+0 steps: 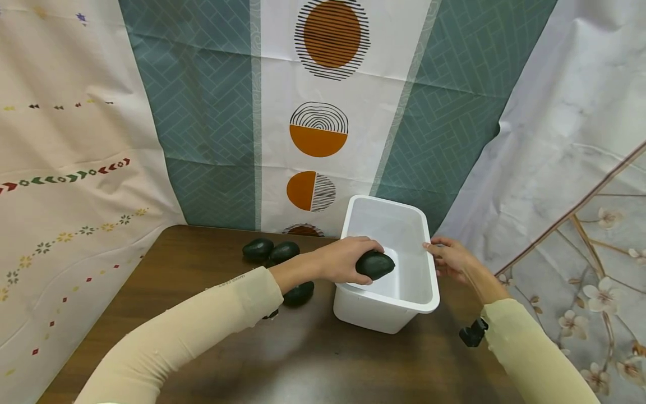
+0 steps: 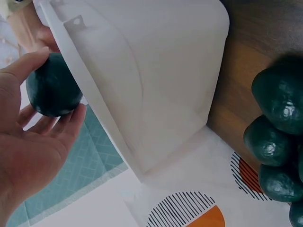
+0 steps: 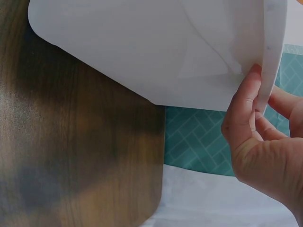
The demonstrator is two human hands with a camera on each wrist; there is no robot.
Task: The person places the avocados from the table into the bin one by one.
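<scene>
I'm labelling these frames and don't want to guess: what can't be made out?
- Head view: the number of loose avocados; the left forearm covers part of the group.
- Left wrist view: the same group, cut off by the right edge.
- Head view: part of the white bin's floor, behind the left hand and held avocado.
- Right wrist view: the bin's inside, hidden by its outer wall.
- Head view: the sleeve print, too small to read.

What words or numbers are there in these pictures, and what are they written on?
Left sleeve: one tiny line of print near the cuff, too small and blurred to read.
White tub: no writing that I can see.
Dark green avocados: no stickers or letters showing.
Patterned cloth behind the table: shapes and lines, but no words or numbers I can make out.
</scene>
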